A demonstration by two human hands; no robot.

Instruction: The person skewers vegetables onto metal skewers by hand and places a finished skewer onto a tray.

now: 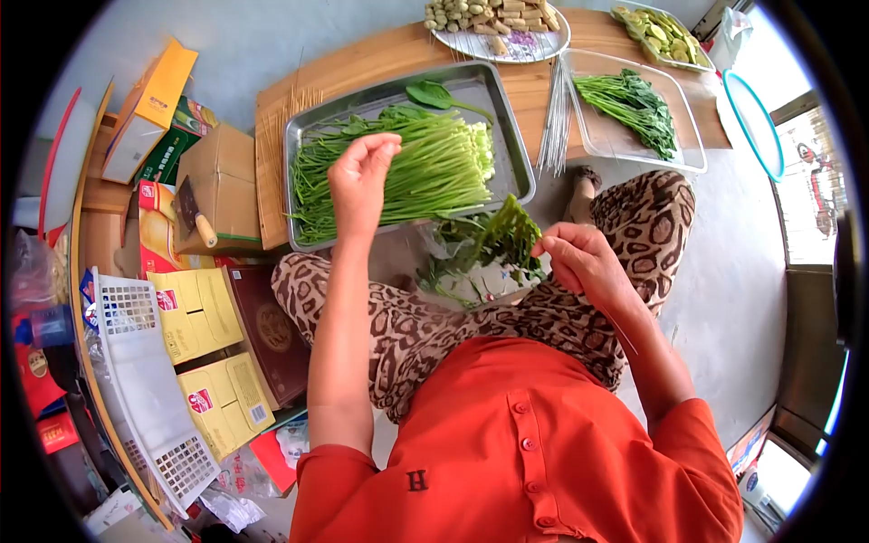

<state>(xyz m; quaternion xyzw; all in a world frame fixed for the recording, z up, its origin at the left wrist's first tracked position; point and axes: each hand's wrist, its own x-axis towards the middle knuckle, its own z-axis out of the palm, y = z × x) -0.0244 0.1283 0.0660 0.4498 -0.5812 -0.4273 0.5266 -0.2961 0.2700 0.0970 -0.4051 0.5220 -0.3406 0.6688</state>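
Wooden table [353, 68] across the twelve o'clock side, grey floor [729, 299] out at three, and we're looking down over a red shirt [543, 434] and patterned trousers [647, 217]. Just up at eleven sits the metal tray [514, 149], and what a load of greens [412, 176] it carries: slim, bright stems lying side by side, pale cut ends towards three o'clock, darker leafy tops trailing towards nine. One broad leaf [430, 94] lies at the tray's twelve o'clock edge. Above those stems, here's the left hand [365, 181], thumb and fingertips drawn together in a pinch; whether anything thin sits between them, I can't tell. Over at three o'clock, the right hand [584, 267] is curled, fingertips right at the edge of a bunch [507, 235] of leaves, dark and crumpled, near the centre above the lap; I can't tell if it has a grip. Out at two o'clock, a clear tub [688, 149] holds more stalks [634, 109], deep green, with thin sticks [556, 122] along its nine o'clock side. Loaded plate [543, 50] at half past twelve, and boxes [226, 398] stacked down at eight.
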